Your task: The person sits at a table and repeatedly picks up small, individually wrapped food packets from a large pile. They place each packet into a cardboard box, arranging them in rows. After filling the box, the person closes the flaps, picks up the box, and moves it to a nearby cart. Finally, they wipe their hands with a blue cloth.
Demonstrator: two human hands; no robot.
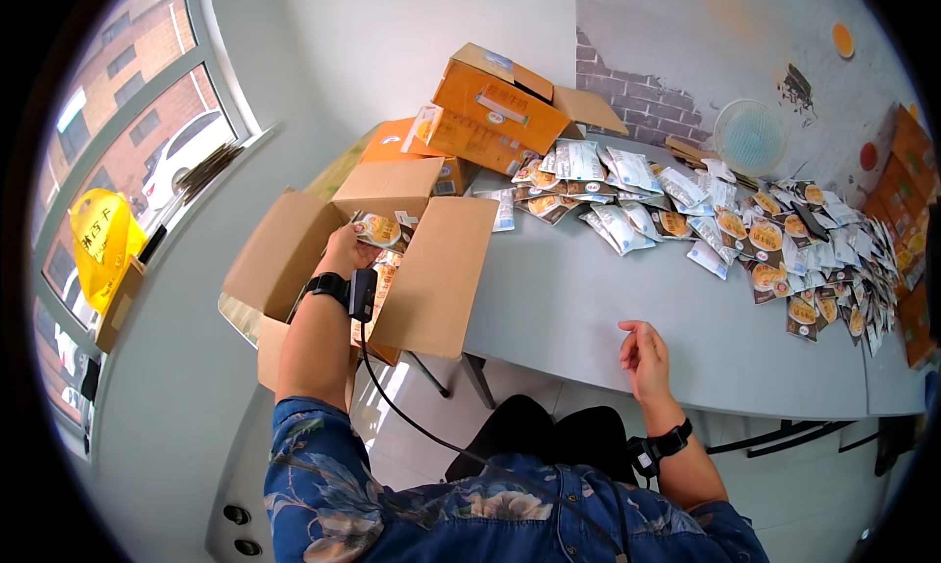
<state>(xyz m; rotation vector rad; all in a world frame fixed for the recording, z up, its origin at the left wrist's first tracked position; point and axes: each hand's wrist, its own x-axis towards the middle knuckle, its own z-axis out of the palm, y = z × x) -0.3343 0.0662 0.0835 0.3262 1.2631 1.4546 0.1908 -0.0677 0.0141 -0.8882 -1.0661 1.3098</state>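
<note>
My left hand is at the mouth of an open cardboard box, its fingers closed on a dark packet with a yellow-orange food picture. More orange printed packaging shows inside the box, partly hidden by my forearm and a flap. My right hand is above the front edge of the grey table, fingers loosely curled, with nothing seen in it. Beyond it lies a spread of white sachets and dark packets, heaped more thickly to the right.
Orange printed cartons stand stacked behind the open box. A pale green round fan-like object is against the wall. A black phone-like object rests on the heap. More orange cartons stand at the far right. A yellow bag is by the window.
</note>
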